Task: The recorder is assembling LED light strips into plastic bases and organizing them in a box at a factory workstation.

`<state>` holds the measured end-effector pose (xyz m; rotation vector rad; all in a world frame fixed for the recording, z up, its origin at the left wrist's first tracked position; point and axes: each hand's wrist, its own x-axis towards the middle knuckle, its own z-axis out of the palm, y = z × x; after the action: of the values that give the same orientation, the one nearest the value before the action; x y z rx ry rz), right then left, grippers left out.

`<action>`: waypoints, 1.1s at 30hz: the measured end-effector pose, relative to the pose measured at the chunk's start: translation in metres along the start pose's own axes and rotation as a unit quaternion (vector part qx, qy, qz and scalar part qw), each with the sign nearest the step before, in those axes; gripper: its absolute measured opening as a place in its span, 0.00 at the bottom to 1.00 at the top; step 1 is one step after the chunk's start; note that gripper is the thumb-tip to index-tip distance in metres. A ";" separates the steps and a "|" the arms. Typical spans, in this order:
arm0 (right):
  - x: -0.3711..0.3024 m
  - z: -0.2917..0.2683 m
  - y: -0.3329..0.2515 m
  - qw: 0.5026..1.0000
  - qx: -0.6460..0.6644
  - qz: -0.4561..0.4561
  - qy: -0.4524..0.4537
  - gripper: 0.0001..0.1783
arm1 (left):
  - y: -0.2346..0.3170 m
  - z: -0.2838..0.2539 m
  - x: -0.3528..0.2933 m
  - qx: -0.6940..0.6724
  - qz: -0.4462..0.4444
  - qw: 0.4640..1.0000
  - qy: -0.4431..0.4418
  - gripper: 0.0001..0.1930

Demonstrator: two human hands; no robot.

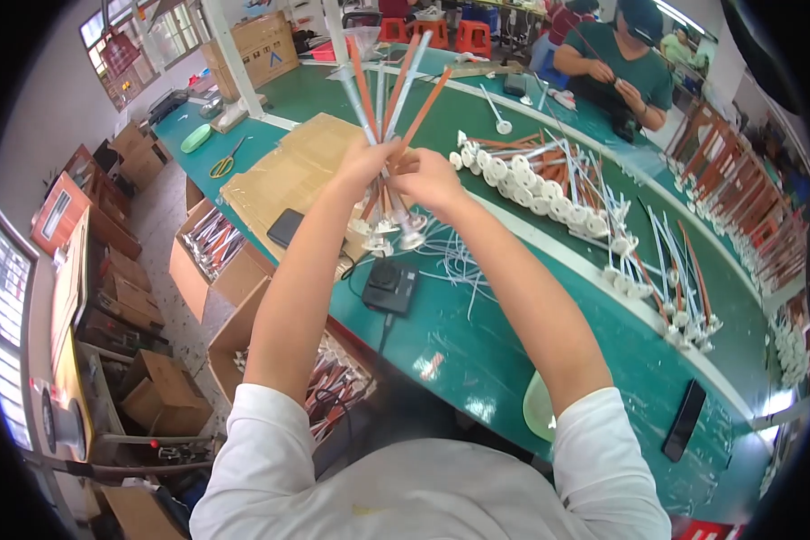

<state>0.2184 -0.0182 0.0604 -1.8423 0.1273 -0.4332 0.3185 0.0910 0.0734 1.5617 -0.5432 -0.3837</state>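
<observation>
Over the green workbench I hold up a bundle of thin rods (406, 90), some orange-brown and some pale grey, fanned out at the top. White round end pieces hang at its lower end. My left hand (369, 165) is wrapped round the bundle's middle. Close beside it, my right hand (430, 180) has its fingers bent against the same rods; fingertips are partly hidden. Under the bundle sits a small black box (391, 286) with a cable. Loose pale strands (459, 261) lie to its right.
Rods with white round ends (522, 184) are piled at the right. A cardboard sheet (279, 171), dark phone (285, 228), scissors (225, 165) and green dish (538, 405) lie on the bench. Rod-filled cartons (234, 279) stand left. A co-worker (621, 67) works opposite. Another phone (684, 420) lies right.
</observation>
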 end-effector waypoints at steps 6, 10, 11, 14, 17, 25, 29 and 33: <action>-0.052 -0.042 -0.044 0.976 -0.143 -0.142 0.087 0.23 | 0.083 0.067 -0.055 0.199 0.160 0.964 0.073 0.21; -0.107 -0.098 -0.089 0.946 -0.263 -0.186 0.037 0.17 | 0.116 0.113 -0.098 0.131 0.229 0.964 0.032 0.18; -0.122 -0.112 -0.093 0.948 -0.253 -0.181 0.065 0.18 | 0.114 0.129 -0.102 0.129 0.227 0.965 0.023 0.18; -0.172 -0.182 -0.090 0.924 -0.307 -0.207 0.093 0.21 | 0.115 0.188 -0.124 0.102 0.262 0.960 0.020 0.17; -0.196 -0.218 -0.098 0.981 -0.088 -0.130 0.116 0.51 | 0.075 0.232 -0.121 -0.017 0.260 0.955 -0.138 0.14; -0.196 -0.217 -0.085 0.941 -0.141 -0.151 0.268 0.36 | 0.047 0.295 -0.101 -0.040 0.238 0.955 -0.171 0.16; -0.187 -0.233 -0.112 0.915 -0.226 -0.169 0.286 0.34 | 0.073 0.317 -0.092 -0.148 0.242 0.937 -0.204 0.10; -0.177 -0.231 -0.154 0.862 -0.271 -0.225 0.364 0.38 | 0.110 0.306 -0.112 -0.213 0.194 0.928 -0.237 0.07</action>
<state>-0.0476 -0.1244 0.2223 -2.1580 0.3637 -1.5548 0.0453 -0.1029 0.1521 0.9068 -1.0487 -0.5349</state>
